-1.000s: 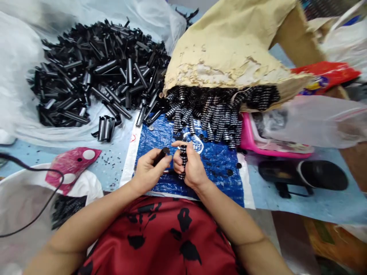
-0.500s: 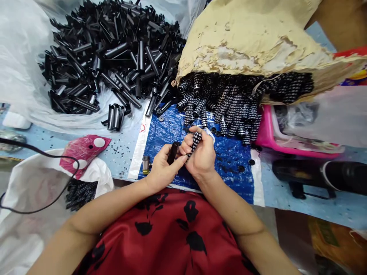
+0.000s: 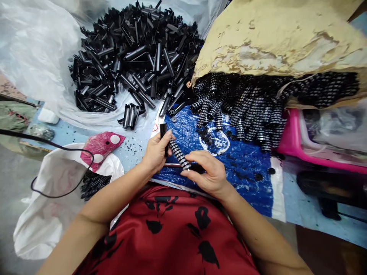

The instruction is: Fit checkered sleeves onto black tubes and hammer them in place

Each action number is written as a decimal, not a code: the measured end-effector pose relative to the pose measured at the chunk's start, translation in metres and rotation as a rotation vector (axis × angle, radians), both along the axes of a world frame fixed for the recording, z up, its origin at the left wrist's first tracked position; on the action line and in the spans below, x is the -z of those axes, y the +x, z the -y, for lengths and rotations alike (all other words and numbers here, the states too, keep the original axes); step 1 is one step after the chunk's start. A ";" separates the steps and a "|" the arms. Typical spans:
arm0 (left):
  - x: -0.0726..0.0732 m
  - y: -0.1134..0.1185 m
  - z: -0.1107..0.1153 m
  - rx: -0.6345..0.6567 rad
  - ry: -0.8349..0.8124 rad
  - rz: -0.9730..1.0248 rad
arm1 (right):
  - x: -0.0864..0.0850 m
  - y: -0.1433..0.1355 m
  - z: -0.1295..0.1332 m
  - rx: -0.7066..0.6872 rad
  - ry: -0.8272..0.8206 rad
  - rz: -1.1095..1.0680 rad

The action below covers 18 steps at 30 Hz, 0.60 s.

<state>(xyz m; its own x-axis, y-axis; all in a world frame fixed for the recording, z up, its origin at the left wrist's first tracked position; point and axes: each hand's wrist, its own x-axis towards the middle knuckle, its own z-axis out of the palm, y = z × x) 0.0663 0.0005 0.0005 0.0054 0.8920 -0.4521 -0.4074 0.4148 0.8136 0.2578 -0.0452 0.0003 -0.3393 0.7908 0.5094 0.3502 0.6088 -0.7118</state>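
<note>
My left hand (image 3: 156,151) is closed on a smooth black piece (image 3: 163,131) that stands up from its fingers. A black-and-white patterned tube (image 3: 179,154) slants between my hands, its upper end at my left fingertips. My right hand (image 3: 210,172) pinches the tube's lower end between thumb and fingers. Just below, a thin metal rod (image 3: 173,165) lies near the front edge of the blue sheet (image 3: 241,168). Behind it, many patterned tubes (image 3: 252,110) spill from a torn yellow paper bag (image 3: 275,38).
A heap of black plastic parts (image 3: 134,57) lies on clear plastic at the back left. A pink pouch (image 3: 100,149) rests by a white bag (image 3: 43,214) at the left, near a black cable (image 3: 61,149). A pink bin (image 3: 295,141) stands at the right.
My hands have moved apart. My right hand has shifted to the tube's lower end, and my left hand has risen with the black piece. The view has swung left.
</note>
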 end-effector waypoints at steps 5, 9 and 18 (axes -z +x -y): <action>0.003 0.002 0.021 0.129 0.088 -0.062 | 0.006 -0.008 0.001 -0.042 -0.043 0.128; -0.004 -0.003 0.033 0.221 0.202 -0.062 | 0.008 -0.011 0.006 -0.141 -0.073 0.091; -0.018 -0.005 0.046 0.306 0.329 -0.098 | 0.003 -0.015 0.020 -0.169 -0.066 0.006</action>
<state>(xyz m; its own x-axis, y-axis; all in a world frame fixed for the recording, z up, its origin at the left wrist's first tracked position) 0.0615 -0.0451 0.0184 0.2624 0.9522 -0.1563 -0.2206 0.2169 0.9509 0.2432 -0.0649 -0.0030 -0.4731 0.7540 0.4557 0.2513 0.6113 -0.7505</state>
